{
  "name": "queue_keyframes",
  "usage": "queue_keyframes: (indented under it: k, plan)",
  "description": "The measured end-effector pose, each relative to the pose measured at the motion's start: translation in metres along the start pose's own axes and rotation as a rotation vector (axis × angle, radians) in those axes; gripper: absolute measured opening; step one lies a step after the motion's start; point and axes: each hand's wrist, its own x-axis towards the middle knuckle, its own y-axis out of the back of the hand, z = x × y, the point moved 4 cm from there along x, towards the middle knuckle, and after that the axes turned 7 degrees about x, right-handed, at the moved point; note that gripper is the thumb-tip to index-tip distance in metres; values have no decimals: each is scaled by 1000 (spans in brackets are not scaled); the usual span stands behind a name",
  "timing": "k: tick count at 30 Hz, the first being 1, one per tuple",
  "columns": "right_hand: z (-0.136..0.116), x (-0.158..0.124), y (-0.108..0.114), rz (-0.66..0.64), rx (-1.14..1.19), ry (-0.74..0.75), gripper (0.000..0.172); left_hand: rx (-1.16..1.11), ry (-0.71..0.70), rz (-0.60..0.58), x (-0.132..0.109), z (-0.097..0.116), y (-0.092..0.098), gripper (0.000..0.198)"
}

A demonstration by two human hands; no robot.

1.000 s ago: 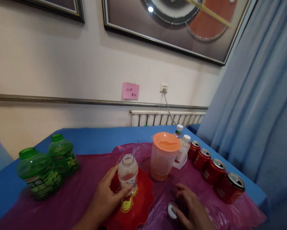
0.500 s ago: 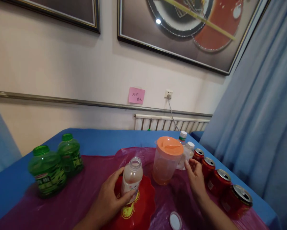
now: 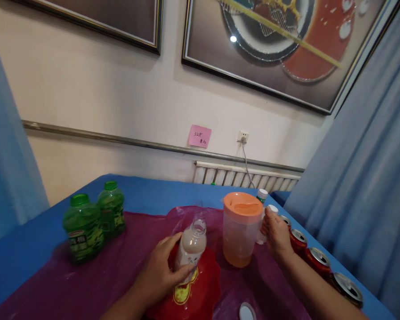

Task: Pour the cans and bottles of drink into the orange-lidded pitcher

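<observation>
My left hand [image 3: 163, 266] is wrapped around a clear plastic bottle [image 3: 190, 249] with cloudy contents. The bottle has no cap on and stands above a red scalloped tray [image 3: 204, 284] with yellow printing. To its right is a translucent pitcher [image 3: 238, 242] with an orange lid and a little amber liquid at the bottom. Closed fingers of my right hand [image 3: 276, 233] grip the pitcher's handle, which they mostly hide. A loose white cap [image 3: 246, 312] lies at the lower edge of the view.
Two green bottles [image 3: 82, 233] stand at the left on the purple plastic sheet [image 3: 126, 266]. Several red cans [image 3: 316, 262] line the right side of the blue-covered table [image 3: 146, 193]. White-capped bottles [image 3: 262, 195] are behind the pitcher. A blue curtain [image 3: 363, 155] hangs at the right.
My right hand has gone from loosely spread fingers beside the pitcher's handle to a closed grip on it. My left hand still holds the bottle. The whole view has shifted slightly.
</observation>
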Motion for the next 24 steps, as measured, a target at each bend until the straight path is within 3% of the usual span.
queue_keyframes:
  k: [5,12,16,24]
  plan:
    - [-46,10,5,-4,-43,-31,57,4,-7,11,-1,4,0,67]
    - [-107,21,-10,-155,-394,107,58,22,-48,-38,0,30,14,61]
    - [-127,23,-27,-276,-578,211,60,46,-60,-32,0,34,17,61]
    - [-147,22,-61,-379,-733,386,62,67,-35,-59,0,37,20,64]
